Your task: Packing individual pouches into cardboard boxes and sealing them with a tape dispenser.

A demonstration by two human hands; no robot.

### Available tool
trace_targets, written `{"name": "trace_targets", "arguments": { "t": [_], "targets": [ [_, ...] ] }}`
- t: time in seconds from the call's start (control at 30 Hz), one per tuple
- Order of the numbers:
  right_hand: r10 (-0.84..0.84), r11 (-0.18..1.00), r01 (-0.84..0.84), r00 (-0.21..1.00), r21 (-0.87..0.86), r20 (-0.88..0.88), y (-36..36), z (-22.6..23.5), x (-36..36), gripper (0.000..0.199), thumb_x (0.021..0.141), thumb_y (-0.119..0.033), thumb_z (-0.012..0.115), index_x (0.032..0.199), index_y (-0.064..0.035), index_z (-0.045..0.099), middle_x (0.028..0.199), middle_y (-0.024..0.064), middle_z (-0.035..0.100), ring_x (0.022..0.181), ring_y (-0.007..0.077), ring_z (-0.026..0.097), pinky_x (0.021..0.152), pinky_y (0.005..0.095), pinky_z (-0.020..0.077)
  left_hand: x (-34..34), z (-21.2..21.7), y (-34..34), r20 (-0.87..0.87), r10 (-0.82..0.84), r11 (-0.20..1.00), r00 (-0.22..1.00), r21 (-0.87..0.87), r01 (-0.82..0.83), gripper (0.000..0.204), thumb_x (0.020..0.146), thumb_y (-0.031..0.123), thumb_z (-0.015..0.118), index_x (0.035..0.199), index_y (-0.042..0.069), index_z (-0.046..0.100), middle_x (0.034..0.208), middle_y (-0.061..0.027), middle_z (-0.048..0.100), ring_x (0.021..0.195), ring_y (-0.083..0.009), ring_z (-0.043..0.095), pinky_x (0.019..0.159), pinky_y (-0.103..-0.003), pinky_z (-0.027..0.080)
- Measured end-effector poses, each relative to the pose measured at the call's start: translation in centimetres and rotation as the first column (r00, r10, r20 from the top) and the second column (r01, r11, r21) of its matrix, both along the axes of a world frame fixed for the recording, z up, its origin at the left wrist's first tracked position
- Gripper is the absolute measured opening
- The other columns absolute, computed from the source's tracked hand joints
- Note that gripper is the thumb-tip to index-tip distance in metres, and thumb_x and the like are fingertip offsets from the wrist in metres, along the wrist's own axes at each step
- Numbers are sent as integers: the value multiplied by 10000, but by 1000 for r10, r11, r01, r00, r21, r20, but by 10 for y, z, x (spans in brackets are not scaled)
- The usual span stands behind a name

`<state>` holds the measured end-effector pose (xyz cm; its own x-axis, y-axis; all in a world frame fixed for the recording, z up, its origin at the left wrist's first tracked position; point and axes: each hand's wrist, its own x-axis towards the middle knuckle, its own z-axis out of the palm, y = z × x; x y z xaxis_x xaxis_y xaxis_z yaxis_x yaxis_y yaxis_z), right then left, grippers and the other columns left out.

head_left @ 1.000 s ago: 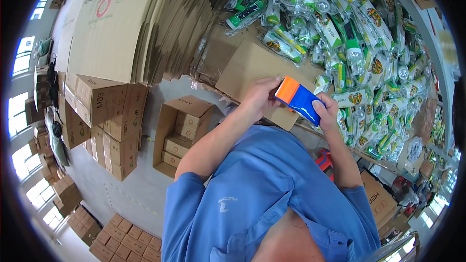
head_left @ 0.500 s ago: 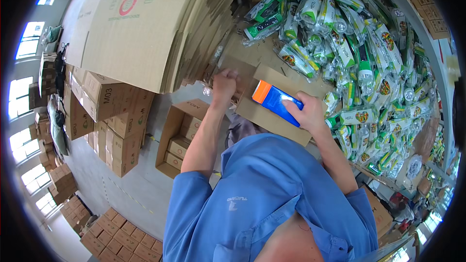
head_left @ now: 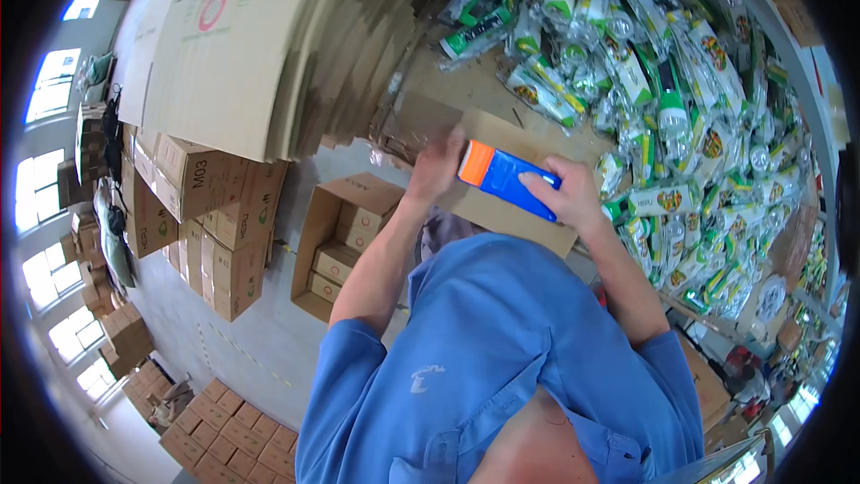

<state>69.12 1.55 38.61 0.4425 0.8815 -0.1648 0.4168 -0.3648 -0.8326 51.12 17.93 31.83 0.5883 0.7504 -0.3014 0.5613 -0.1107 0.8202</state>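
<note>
My right hand (head_left: 571, 193) is closed around a blue and orange tape dispenser (head_left: 515, 179), its thumb lying along the blue body. The dispenser's orange toothed end points left over a brown cardboard carton (head_left: 537, 231) in front of me. Beside that orange end, at the carton's left side, is my left hand (head_left: 436, 166). Its fingers are smeared by motion, so I cannot make out whether they hold anything.
Bagged green and white items (head_left: 663, 116) lie heaped on the right. Flattened cardboard sheets (head_left: 242, 45) stand stacked at the far left. Below them are an open carton (head_left: 309, 282) with small boxes inside and sealed cartons (head_left: 228, 255). More cartons (head_left: 237, 435) are stacked at lower left.
My left hand has moved right, close to the dispenser's orange end. The dispenser has shifted slightly left, still in my right hand. The view has shifted a little.
</note>
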Motion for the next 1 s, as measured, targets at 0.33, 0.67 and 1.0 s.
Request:
{"name": "trace_targets", "arguments": {
  "t": [0.33, 0.67, 1.0],
  "targets": [
    [-99, 927, 141, 986, -349, 136, -233, 4, 91, 450, 758, -441, 756, 697, -16, 620, 590, 101, 576, 542, 183, 559, 531, 351, 429, 8, -8, -4, -265, -170, 983, 949, 17, 181, 720, 999, 567, 236, 1241, -26, 564, 1243, -299, 569, 1198, -470, 506, 1025, -492, 399],
    [-36, 787, 362, 836, -500, 548, -155, -4, 49, 485, 771, -573, 651, 836, -101, 747, 797, 188, 690, 734, 382, 673, 680, 479, 521, 5, 23, -15, -122, -295, 820, 948, 477, 317, 679, 837, 433, 659, 1291, -41, 488, 1190, -274, 587, 1102, -427, 582, 953, -504, 453],
    [-233, 513, -596, 596, 618, 768, 208, 240, -87, 357, 695, -345, 799, 852, -62, 648, 754, 75, 643, 723, 266, 629, 779, 394, 453, -1, -97, -20, -5, -319, 906, 948, 293, 306, 704, 900, 546, 547, 1269, -44, 440, 1271, -317, 509, 1166, -427, 544, 953, -470, 461]
  ]
}}
